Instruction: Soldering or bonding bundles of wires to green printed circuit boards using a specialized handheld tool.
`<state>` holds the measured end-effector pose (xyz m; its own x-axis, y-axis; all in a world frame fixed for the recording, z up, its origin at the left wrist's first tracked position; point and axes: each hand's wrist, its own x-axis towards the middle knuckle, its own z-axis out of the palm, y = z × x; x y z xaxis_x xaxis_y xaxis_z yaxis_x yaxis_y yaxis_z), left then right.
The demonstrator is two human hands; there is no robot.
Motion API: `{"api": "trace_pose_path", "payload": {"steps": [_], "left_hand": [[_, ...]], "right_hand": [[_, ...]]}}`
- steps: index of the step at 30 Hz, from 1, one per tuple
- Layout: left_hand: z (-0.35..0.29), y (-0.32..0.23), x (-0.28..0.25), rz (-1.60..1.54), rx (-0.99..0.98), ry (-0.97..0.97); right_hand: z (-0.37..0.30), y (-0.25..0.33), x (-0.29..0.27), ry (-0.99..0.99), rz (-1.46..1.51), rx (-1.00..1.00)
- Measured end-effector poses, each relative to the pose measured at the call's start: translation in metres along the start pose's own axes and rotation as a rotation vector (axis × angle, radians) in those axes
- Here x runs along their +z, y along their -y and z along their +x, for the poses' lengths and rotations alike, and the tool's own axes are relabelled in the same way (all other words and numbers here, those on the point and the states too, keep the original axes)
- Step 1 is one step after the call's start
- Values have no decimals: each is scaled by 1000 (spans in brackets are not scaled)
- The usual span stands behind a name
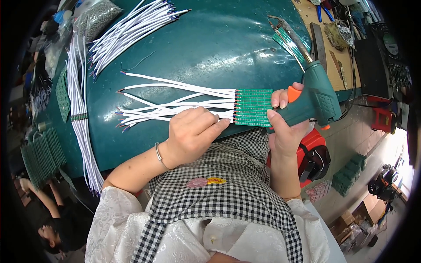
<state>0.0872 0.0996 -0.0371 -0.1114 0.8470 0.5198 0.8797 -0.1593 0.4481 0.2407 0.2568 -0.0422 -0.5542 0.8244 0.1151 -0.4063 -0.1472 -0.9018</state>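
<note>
A green circuit board panel [254,107] lies near the table's front edge, with several white cables [175,82] fanning out leftward from its left side. My left hand [190,133] is closed, its thumb and index finger pinching the nearest white cable beside the board. My right hand [287,120] is wrapped round the handle of a green soldering gun [322,90] with an orange trigger. Its fingertips are at the board's right edge; whether they also grip the board, I cannot tell. The gun's metal tip [274,19] points away from me, over another green board [293,44].
A bundle of white cables [131,35] lies at the back left, and a tied bundle [81,127] hangs over the left edge. Behind it is a bag of small parts [98,17]. Blue-handled pliers [323,14] lie far right. Another person [61,219] sits lower left.
</note>
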Motion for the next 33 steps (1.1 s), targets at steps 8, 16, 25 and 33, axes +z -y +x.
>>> {"api": "trace_pose_path", "payload": {"steps": [8,16,25,33], "left_hand": [[9,5,10,41,-18,138],[18,7,7,10,-13,204],[15,12,10,29,39,234],[13,14,11,43,62,194]], "right_hand": [[-18,-4,-5,-162,-537,-18],[-34,1,-12,52,-184,12],[-36,-3,-14,61,-118,20],[-72,37,-55,75,-22,269]]}}
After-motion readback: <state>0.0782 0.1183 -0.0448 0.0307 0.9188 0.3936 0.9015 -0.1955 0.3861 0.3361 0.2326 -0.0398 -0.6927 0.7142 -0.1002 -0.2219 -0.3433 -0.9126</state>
